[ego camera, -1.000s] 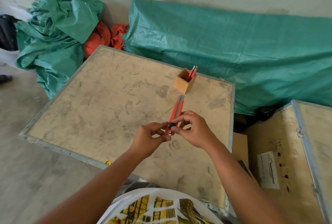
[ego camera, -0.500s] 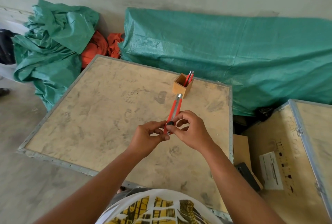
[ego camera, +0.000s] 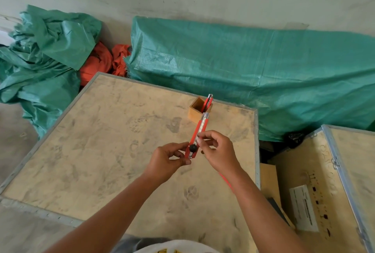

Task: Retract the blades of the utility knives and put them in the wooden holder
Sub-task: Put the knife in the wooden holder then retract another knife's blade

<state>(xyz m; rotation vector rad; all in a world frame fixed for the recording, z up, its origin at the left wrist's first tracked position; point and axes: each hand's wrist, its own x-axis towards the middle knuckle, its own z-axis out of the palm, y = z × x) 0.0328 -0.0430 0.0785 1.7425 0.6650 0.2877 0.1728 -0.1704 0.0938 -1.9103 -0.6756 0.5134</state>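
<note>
I hold a red utility knife (ego camera: 199, 131) above the crate top (ego camera: 105, 151), its tip pointing away toward the wooden holder (ego camera: 195, 111). My left hand (ego camera: 167, 160) pinches the knife's near end beside its black slider knob. My right hand (ego camera: 218, 151) pinches the body just above that knob. No blade shows past the metal tip. The small square holder stands near the far right edge and has another red knife (ego camera: 208, 102) leaning inside it.
Green tarpaulin (ego camera: 253, 74) covers a long bundle behind the crate; more crumpled tarpaulin and orange cloth (ego camera: 101, 61) lie at the far left. A second wooden crate (ego camera: 328, 181) with a paper label sits to the right, across a narrow gap.
The knife has tilted up slightly and its tip now overlaps the holder in view. My right fingers have shifted up off the slider knob, which now shows. The view has dipped.
</note>
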